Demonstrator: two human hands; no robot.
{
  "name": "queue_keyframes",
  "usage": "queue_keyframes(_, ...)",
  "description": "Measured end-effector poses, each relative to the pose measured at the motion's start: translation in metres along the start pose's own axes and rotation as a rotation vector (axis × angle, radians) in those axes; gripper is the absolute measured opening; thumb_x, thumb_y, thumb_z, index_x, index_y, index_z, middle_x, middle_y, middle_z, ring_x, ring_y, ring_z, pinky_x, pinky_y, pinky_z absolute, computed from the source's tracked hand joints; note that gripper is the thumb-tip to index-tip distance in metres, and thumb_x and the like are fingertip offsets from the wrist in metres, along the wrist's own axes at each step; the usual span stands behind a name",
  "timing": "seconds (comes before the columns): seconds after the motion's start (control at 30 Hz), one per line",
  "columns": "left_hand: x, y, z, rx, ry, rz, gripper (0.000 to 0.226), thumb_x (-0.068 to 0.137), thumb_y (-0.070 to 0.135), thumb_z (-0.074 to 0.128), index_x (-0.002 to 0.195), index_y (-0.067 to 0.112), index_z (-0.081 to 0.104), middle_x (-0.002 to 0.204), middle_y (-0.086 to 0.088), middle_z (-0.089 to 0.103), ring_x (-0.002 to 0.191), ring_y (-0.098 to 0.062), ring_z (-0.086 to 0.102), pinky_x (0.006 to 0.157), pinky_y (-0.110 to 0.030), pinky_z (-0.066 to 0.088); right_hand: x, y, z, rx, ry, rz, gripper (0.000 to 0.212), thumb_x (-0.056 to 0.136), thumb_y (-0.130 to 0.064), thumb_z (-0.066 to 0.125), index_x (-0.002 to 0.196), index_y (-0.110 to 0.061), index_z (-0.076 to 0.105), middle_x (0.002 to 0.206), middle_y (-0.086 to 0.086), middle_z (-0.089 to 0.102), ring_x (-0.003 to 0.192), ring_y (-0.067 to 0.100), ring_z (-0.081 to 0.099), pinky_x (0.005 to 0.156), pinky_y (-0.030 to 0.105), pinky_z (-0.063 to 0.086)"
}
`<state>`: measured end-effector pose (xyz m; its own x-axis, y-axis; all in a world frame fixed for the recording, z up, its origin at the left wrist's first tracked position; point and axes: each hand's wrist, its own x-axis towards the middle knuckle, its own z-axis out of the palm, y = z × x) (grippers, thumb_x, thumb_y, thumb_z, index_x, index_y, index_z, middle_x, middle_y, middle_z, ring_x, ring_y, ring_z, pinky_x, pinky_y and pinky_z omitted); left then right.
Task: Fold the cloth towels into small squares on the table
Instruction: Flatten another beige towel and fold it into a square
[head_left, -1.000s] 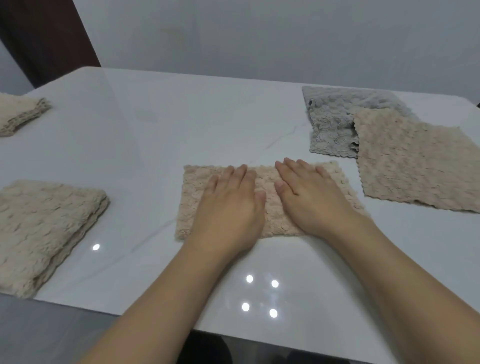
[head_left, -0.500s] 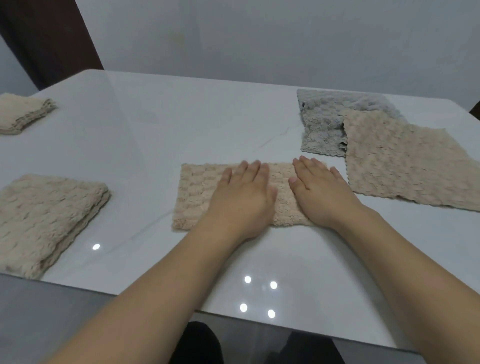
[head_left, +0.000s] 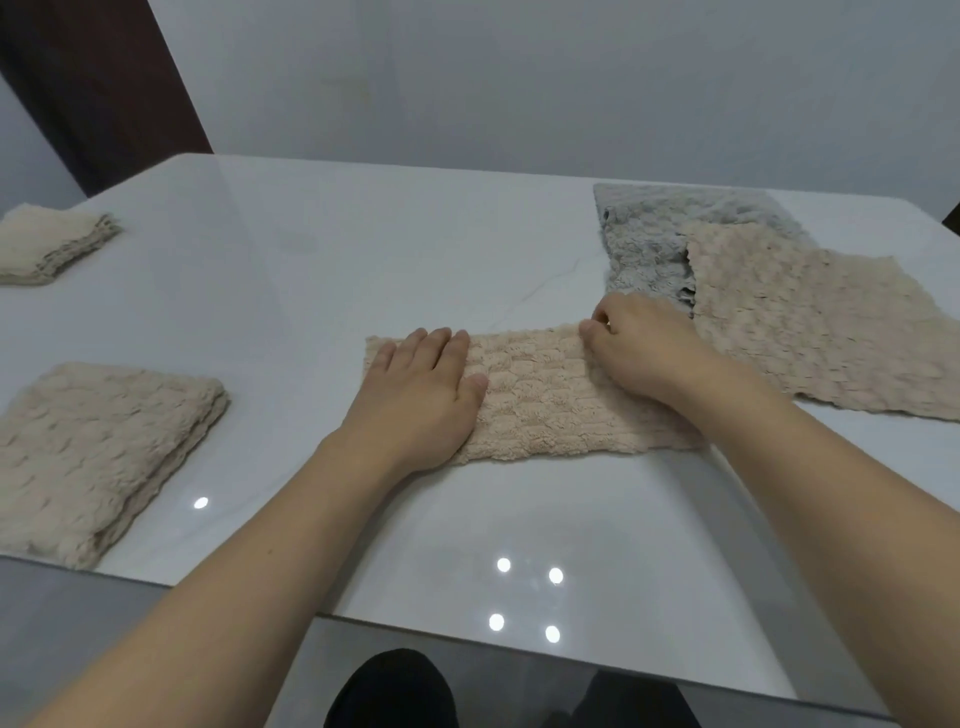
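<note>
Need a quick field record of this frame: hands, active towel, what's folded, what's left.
left hand: flat on the strip's left end
right hand: fingers curled at the strip's right end
strip: beige, half-folded, table centre
folded: two beige stacks, near left and far left
unfolded: beige towel overlapping grey towel

Beige towels, grey towel

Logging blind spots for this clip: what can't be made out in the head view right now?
- Right end of the half-folded towel: covered by the right hand, so its grip there is unclear.
- Grey towel: partly under the flat beige towel.
- Folded stack and far stack: cut by the left edge.
</note>
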<state>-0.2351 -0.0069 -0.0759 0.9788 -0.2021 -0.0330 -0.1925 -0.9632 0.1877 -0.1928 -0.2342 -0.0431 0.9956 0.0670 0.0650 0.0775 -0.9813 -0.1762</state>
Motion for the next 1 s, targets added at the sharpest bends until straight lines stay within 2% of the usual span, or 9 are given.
queue_keyframes(0.2,-0.001,0.0,0.001,-0.013,0.022,-0.005,0.061,0.103,0.05,0.015,0.159,0.026,0.008,0.166,0.004,0.006,0.152,-0.016,-0.001,0.122,-0.04,-0.004,0.015,0.011,-0.02,0.319,-0.187,0.021,0.018,0.092,-0.032,0.058,0.085,-0.017,0.052,0.08,0.0,0.059,0.072,0.018,0.051,0.062,0.031,0.037)
queue_keyframes(0.3,-0.001,0.0,0.002,-0.016,0.03,-0.005,0.061,0.102,0.05,0.015,0.158,0.027,0.009,0.166,0.005,0.006,0.152,-0.016,-0.001,0.122,-0.041,-0.005,0.02,0.018,-0.022,0.338,-0.198,0.003,0.02,0.091,-0.031,0.062,0.082,-0.017,0.052,0.075,-0.001,0.057,0.066,0.015,0.048,0.06,0.031,0.038)
queue_keyframes(0.47,0.0,-0.001,0.001,-0.009,0.03,-0.002,0.062,0.102,0.051,0.014,0.158,0.027,0.008,0.166,0.005,0.006,0.152,-0.015,-0.001,0.122,-0.041,-0.005,0.025,0.022,-0.009,0.267,-0.148,0.012,0.022,0.089,-0.037,0.064,0.084,-0.018,0.056,0.078,-0.005,0.06,0.076,0.018,0.055,0.07,0.033,0.043)
queue_keyframes(0.53,-0.001,0.0,0.001,-0.012,0.023,0.0,0.063,0.101,0.053,0.014,0.158,0.027,0.007,0.166,0.005,0.005,0.152,-0.015,-0.002,0.122,-0.041,-0.005,0.023,0.018,-0.009,0.143,-0.105,0.051,0.024,0.089,-0.042,0.061,0.086,-0.019,0.056,0.085,-0.004,0.062,0.086,0.021,0.057,0.079,0.036,0.043)
queue_keyframes(0.6,-0.001,0.0,0.002,-0.014,0.025,0.002,0.064,0.101,0.054,0.012,0.158,0.028,0.007,0.166,0.005,0.005,0.152,-0.015,-0.002,0.122,-0.041,-0.005,0.016,0.009,-0.009,-0.062,0.078,0.021,0.022,0.092,-0.041,0.055,0.098,-0.02,0.057,0.105,0.0,0.062,0.103,0.025,0.055,0.092,0.041,0.039)
queue_keyframes(0.7,-0.001,0.0,0.003,-0.009,0.033,-0.006,0.063,0.1,0.054,0.012,0.158,0.03,0.006,0.166,0.005,0.005,0.152,-0.015,-0.001,0.122,-0.042,-0.005,-0.013,-0.026,0.003,0.122,0.267,-0.105,0.035,0.098,-0.031,0.043,0.128,-0.016,0.052,0.133,0.006,0.054,0.124,0.026,0.046,0.106,0.043,0.03)
queue_keyframes(0.77,-0.002,0.0,0.004,0.002,0.04,0.0,0.061,0.101,0.053,0.011,0.158,0.031,0.005,0.166,0.005,0.006,0.152,-0.016,-0.001,0.122,-0.043,-0.003,-0.034,-0.045,0.021,0.206,0.171,-0.171,0.044,0.102,-0.033,0.033,0.143,-0.018,0.04,0.151,0.003,0.038,0.14,0.019,0.031,0.116,0.042,0.017)
queue_keyframes(0.87,-0.004,-0.006,0.002,0.009,0.032,0.004,0.061,0.102,0.05,0.01,0.158,0.029,0.004,0.166,0.006,0.004,0.152,-0.016,-0.003,0.123,-0.043,-0.003,-0.046,-0.031,0.036,0.025,-0.028,-0.157,0.054,0.102,-0.042,0.016,0.154,-0.026,0.014,0.161,-0.005,0.01,0.148,0.013,0.005,0.12,0.042,0.0)
queue_keyframes(1.0,-0.01,-0.034,-0.006,0.012,-0.014,-0.114,0.061,0.103,0.047,0.01,0.159,0.023,0.002,0.167,0.004,0.0,0.153,-0.018,-0.004,0.122,-0.046,-0.003,-0.039,0.008,0.021,-0.095,-0.108,0.058,0.058,0.102,-0.041,0.012,0.155,-0.019,0.007,0.162,-0.002,0.001,0.149,0.017,-0.002,0.12,0.045,-0.003)
